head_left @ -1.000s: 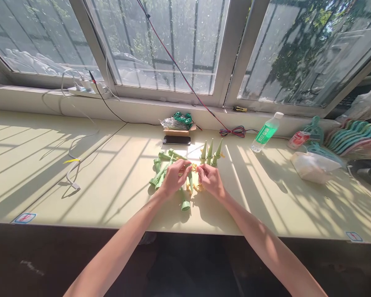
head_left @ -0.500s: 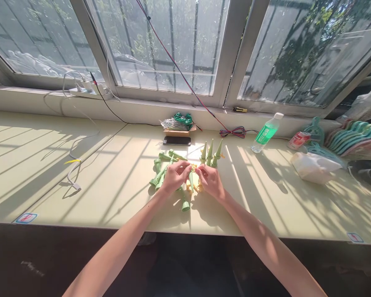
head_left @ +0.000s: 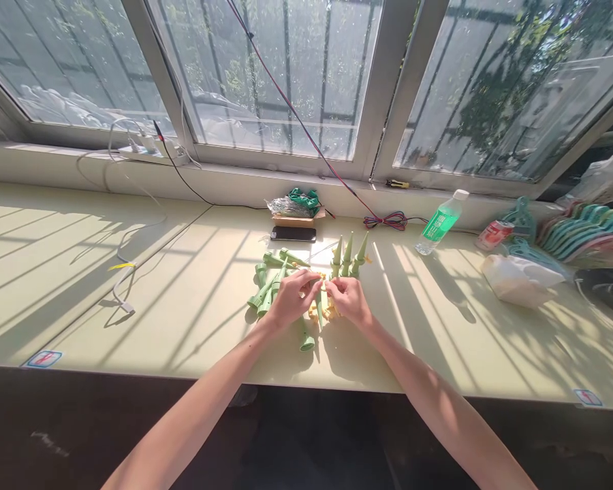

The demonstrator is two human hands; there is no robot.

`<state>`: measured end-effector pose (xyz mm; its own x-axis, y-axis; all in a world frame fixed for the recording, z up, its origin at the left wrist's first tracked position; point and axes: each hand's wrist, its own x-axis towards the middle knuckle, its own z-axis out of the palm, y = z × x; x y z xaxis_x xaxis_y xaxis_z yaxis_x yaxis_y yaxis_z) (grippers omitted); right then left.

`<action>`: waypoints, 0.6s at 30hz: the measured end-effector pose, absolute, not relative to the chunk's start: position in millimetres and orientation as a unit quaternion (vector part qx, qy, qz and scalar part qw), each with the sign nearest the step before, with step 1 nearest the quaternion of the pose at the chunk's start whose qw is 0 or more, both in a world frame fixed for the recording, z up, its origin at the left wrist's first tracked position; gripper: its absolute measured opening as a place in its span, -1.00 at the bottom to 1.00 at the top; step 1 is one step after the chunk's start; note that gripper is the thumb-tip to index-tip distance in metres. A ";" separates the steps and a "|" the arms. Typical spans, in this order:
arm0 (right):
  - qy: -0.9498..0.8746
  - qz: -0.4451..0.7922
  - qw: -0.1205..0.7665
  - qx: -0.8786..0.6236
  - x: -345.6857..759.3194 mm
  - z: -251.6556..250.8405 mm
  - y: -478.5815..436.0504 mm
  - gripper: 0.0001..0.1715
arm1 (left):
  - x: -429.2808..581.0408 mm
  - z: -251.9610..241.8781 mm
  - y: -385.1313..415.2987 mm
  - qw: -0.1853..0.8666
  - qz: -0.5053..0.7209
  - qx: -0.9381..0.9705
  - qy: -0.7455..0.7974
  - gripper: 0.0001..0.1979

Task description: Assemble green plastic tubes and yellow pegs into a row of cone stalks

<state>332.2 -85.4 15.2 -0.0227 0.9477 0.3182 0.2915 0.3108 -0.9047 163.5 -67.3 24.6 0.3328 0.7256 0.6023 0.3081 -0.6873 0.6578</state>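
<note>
Head view, from the grip outward: the left hand (head_left: 292, 298) has thumb and fingers pinched on a green cone (head_left: 320, 313), apparently near its wider end, though the fingers hide much of that part. From the pinch, the cone's long axis runs back toward the person, its point nearest the body. It lies just right of the left fingertips and just left of those of the right hand (head_left: 351, 298), with the left the nearer and plainer hold. The right fingertips are bunched at or just beside the cone's far end; whether they clasp a small yellow part or only press against the cone, I cannot tell. Beneath the grip lies a heap of yellow pieces (head_left: 329, 313), partly covered by cone and hands. Just beyond the right fingers, three upright cones (head_left: 347, 255) stand in a row, points up. Left of the grip, loose cones (head_left: 260, 294) lie on their sides at mixed angles, close by the left hand. A lone cone (head_left: 307, 342) lies nearer the body than the grip, its hollow wide end facing the person. Farther out, straight ahead of the grip, rests a phone (head_left: 293, 234); well off to its right leans a bottle (head_left: 439, 223).
</note>
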 end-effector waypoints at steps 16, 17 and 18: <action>-0.739 0.189 0.494 -0.416 337.3 20.7 -85.9 -0.66 | 159.9 35.5 -60.5 0.448 0.487 0.641 0.390 -0.70; -0.743 0.188 0.493 -0.412 337.7 20.1 -85.2 -0.66 | 160.3 35.9 -60.4 0.458 0.488 0.633 0.389 -0.69; -0.746 0.187 0.491 -0.409 338.1 19.2 -84.6 -0.66 | 160.7 36.2 -60.2 0.466 0.490 0.626 0.389 -0.68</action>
